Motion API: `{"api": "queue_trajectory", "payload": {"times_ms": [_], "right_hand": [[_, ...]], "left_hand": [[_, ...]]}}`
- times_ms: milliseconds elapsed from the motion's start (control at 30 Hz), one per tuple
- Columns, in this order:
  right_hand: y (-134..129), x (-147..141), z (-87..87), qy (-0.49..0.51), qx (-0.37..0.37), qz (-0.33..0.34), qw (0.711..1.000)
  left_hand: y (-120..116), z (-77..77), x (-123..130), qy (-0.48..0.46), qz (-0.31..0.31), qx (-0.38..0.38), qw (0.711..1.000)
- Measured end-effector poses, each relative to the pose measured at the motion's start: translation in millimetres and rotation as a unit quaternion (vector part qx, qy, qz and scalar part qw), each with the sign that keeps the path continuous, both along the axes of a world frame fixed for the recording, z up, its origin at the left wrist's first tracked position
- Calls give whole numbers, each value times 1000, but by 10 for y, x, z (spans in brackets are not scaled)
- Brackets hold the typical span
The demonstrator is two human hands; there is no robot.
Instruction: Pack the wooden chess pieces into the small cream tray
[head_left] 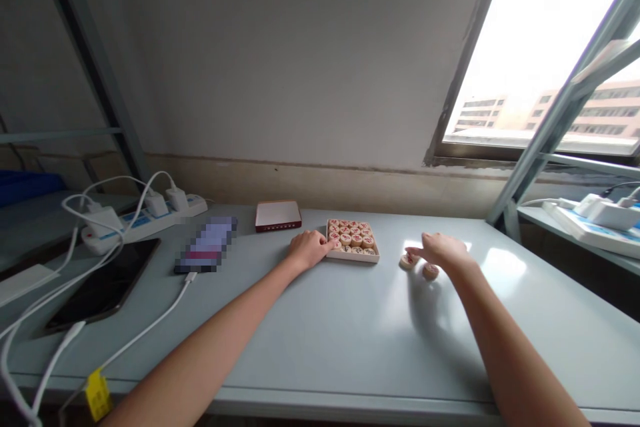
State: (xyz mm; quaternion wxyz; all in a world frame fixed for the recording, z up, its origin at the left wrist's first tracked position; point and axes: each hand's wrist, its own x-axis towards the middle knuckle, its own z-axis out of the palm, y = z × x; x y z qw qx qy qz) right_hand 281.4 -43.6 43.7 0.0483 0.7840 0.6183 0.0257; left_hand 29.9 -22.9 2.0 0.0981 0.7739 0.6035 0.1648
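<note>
A shallow box holds several round wooden Chinese chess pieces, stacked in rows, most with red characters and the front row with dark ones. My left hand is closed at the box's left front corner, its thumb by the nearest piece. To the right of the box, my right hand reaches down with a digit on a Chinese chess piece at the desk surface; its other fingers are curled and partly hidden. Another loose piece lies just under that hand.
A dark red box lid lies with its white inside up near the wall. On the left are a phone, a dark tablet, white cables and a power strip. Metal posts stand at the desk's right side.
</note>
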Motion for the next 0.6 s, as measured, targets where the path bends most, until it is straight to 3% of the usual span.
{"api": "queue_trajectory", "payload": {"times_ms": [67, 167, 267, 467, 600], "right_hand": [[10, 99, 3, 55, -86, 15, 995], [33, 91, -21, 130, -118, 67, 982], [69, 21, -77, 143, -74, 81, 984], [111, -55, -133, 149, -3, 171, 974], [50, -281, -106, 222, 98, 279, 929]], "left_hand": [[10, 8, -9, -8, -5, -11, 1000], [20, 15, -24, -17, -8, -10, 1000], [17, 20, -30, -25, -11, -8, 1000], [-2, 30, -38, -32, -15, -10, 999], [-6, 28, -45, -37, -23, -14, 999]]}}
